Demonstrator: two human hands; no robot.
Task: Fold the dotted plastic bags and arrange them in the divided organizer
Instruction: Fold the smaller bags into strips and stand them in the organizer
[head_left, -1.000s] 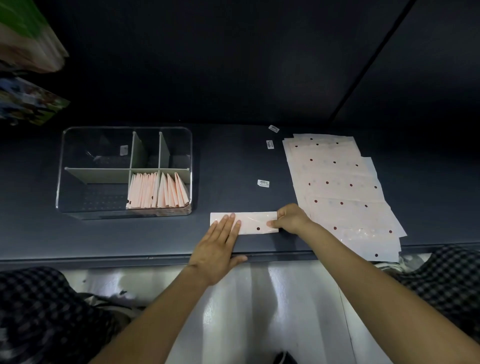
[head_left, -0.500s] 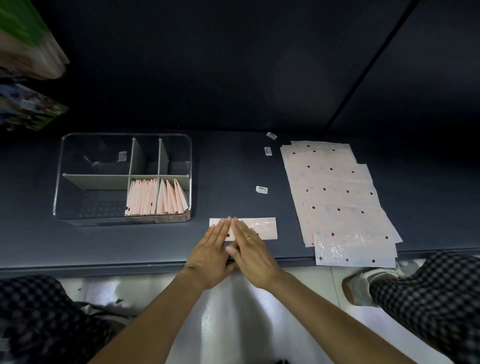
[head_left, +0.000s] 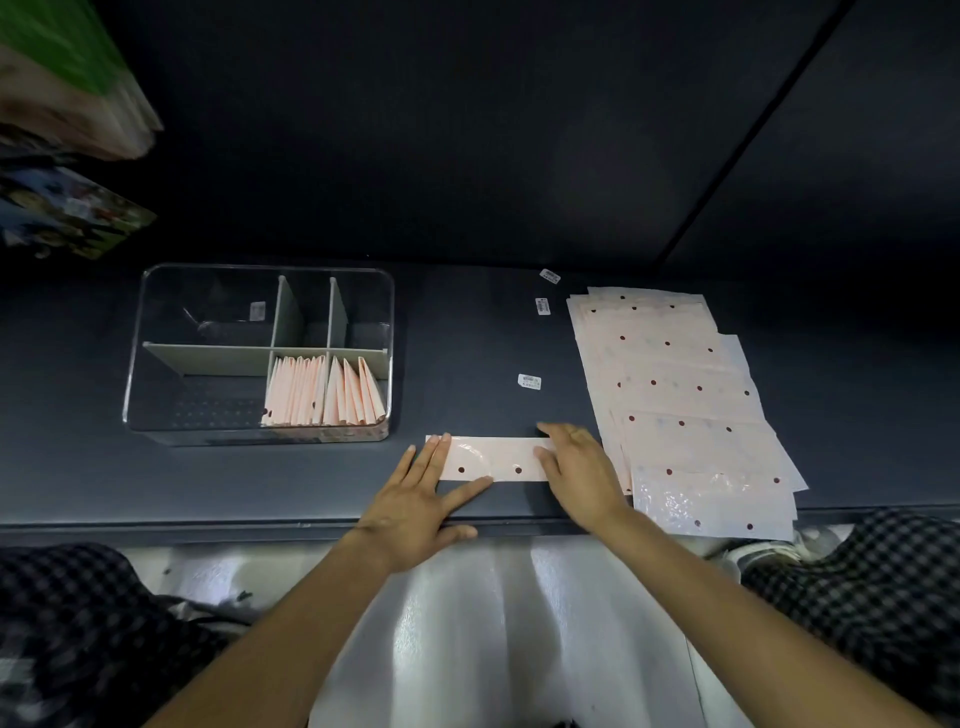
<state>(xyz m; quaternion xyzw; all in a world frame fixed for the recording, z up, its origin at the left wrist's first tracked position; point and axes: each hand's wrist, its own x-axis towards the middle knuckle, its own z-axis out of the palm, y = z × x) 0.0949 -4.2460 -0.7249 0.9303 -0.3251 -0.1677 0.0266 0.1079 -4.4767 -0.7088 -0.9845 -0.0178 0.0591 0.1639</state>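
A pink dotted plastic bag (head_left: 506, 458), folded into a long narrow strip, lies flat on the dark shelf near its front edge. My left hand (head_left: 421, 499) presses the strip's left end with straight fingers. My right hand (head_left: 579, 473) lies flat over the strip's right end, fingers straight. To the right, a fanned stack of unfolded dotted bags (head_left: 680, 400) is spread on the shelf. At the left stands the clear divided organizer (head_left: 156, 364); folded pink bags (head_left: 322, 392) stand upright in its two front right compartments.
Three small white labels (head_left: 529, 381) lie on the shelf between the organizer and the stack. A dark wall rises behind the shelf. Coloured packages (head_left: 67, 218) hang at the upper left. My checked-trousered knees (head_left: 857, 587) flank a white floor below.
My right hand slid from the strip's middle, beside my left hand, out to its right end. My left hand stayed on the left end. The strip stays flat.
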